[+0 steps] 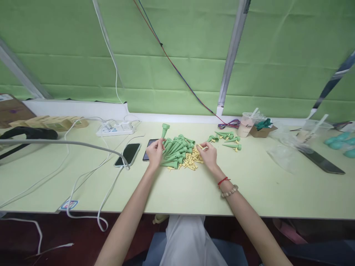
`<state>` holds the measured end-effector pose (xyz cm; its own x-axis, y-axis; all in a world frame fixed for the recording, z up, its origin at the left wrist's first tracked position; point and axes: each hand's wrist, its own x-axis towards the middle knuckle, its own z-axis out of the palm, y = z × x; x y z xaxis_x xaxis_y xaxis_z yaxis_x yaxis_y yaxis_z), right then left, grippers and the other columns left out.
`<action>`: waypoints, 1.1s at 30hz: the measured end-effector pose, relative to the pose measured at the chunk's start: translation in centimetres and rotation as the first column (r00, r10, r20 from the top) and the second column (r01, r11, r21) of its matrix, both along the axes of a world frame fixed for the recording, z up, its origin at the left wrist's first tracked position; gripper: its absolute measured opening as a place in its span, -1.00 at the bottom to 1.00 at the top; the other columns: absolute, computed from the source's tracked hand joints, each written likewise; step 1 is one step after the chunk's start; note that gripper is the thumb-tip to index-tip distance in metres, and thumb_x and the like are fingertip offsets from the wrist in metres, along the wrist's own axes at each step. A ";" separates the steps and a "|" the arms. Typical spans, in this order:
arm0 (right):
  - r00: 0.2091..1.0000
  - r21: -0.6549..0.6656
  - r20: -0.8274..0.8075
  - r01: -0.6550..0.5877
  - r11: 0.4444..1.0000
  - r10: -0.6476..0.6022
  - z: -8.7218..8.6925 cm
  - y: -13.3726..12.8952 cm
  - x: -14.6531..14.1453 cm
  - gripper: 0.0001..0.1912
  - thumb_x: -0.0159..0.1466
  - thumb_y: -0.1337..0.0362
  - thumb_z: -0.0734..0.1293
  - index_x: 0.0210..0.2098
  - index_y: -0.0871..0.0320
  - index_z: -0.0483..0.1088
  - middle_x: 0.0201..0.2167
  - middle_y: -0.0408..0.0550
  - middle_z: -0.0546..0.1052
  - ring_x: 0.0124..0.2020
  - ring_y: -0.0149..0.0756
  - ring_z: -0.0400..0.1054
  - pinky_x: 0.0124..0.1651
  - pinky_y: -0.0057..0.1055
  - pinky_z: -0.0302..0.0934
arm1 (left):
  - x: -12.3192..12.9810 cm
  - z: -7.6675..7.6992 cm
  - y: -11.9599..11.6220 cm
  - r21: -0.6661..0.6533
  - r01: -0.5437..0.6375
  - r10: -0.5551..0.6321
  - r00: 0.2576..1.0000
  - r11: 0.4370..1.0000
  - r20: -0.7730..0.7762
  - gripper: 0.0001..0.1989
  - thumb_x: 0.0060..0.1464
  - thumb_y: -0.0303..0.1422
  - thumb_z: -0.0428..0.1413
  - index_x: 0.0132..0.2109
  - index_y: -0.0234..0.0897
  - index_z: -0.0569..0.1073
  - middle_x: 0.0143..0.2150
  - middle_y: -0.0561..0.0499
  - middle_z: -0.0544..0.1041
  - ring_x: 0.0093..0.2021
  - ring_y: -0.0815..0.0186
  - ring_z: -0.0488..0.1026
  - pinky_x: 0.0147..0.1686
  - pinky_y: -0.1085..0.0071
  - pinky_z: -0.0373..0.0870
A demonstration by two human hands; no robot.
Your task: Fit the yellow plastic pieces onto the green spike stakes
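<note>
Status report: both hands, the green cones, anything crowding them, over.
Left hand grips one green cone, upright. Right hand pinches a yellow piece. Cone pile and yellow pieces between hands. Two phones just left.

Hands working at a pile of green cones

The left hand is gripping a green cone; the right hand is pinching a small yellow piece.

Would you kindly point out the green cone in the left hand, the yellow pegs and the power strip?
green cone [164, 130], head view, on its wide top end.
yellow pegs [190, 162], head view, middle of the heap.
power strip [116, 129], head view, its white casing.
</note>
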<state>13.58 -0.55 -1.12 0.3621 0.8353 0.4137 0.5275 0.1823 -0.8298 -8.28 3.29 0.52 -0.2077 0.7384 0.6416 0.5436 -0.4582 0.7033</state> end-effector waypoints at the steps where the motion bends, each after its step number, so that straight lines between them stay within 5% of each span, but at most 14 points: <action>1: 1.000 -0.021 0.021 0.005 1.000 -0.004 0.0 0.0 0.1 -0.73 0.10 0.03 0.24 -0.46 0.11 0.36 -0.47 -0.14 0.49 -0.61 -0.40 0.27 -0.46 -0.45 0.09 | 0.4 0.0 -0.2 -0.018 0.023 -0.023 0.999 1.000 0.025 -0.62 0.13 -0.17 -0.12 -0.35 -0.29 0.50 -0.58 0.06 0.43 -0.62 0.44 0.24 -0.53 0.49 0.14; 7: 0.960 -0.102 0.266 -0.057 0.993 0.082 -0.2 -0.5 -0.4 -0.63 0.18 -0.03 0.17 -0.46 0.09 0.43 -0.43 -0.12 0.54 -0.47 -0.32 0.36 -0.40 -0.45 0.07 | 2.2 -1.0 -0.7 -0.085 0.114 -0.109 0.992 0.990 0.058 -0.77 0.11 -0.29 -0.07 -0.13 -0.26 0.34 -0.36 0.03 0.54 -0.41 0.39 0.39 -0.40 0.50 0.22; 11: 0.935 -0.160 0.338 -0.052 0.986 0.104 -0.5 -0.5 -0.5 -0.72 0.13 0.02 0.26 -0.41 0.07 0.46 -0.40 -0.14 0.54 -0.36 -0.30 0.39 -0.37 -0.46 0.09 | 2.3 -1.5 -0.5 -0.075 0.130 -0.128 0.991 0.989 0.028 -0.81 0.07 -0.33 -0.04 -0.21 -0.28 0.40 -0.31 0.00 0.52 -0.33 0.37 0.40 -0.39 0.51 0.24; 18: 0.937 -0.205 0.325 -0.060 0.977 0.126 -0.8 -0.2 -0.1 -0.76 0.12 0.06 0.28 -0.34 0.05 0.46 -0.34 -0.17 0.53 -0.36 -0.33 0.38 -0.38 -0.46 0.10 | 2.2 -1.6 -0.8 -0.140 -0.060 0.034 0.982 0.988 -0.184 -0.79 0.01 -0.20 0.05 -0.32 -0.17 0.52 -0.37 0.04 0.51 -0.37 0.34 0.37 -0.39 0.46 0.19; 25: 0.960 -0.143 0.278 -0.001 0.990 0.041 -1.4 0.6 0.5 -0.77 0.17 0.12 0.20 -0.34 0.08 0.42 -0.29 -0.14 0.48 -0.40 -0.37 0.35 -0.35 -0.43 0.12 | 1.5 -1.4 -0.7 -0.220 -0.151 0.057 0.922 0.964 -0.382 -0.74 0.03 -0.16 0.03 -0.26 -0.14 0.54 -0.36 -0.02 0.51 -0.26 0.23 0.38 -0.41 0.42 0.17; 33: 0.831 0.015 0.484 0.308 0.951 -0.276 -2.6 2.7 4.8 -0.57 0.13 0.21 0.22 -0.02 0.23 0.29 0.02 0.18 0.28 0.10 -0.06 0.07 0.09 -0.11 -0.08 | 1.2 -2.2 0.2 -0.268 -0.051 -0.101 0.845 0.962 -0.525 -0.75 0.06 -0.25 0.01 -0.20 -0.17 0.55 -0.25 -0.01 0.56 -0.18 0.14 0.36 -0.31 0.33 0.26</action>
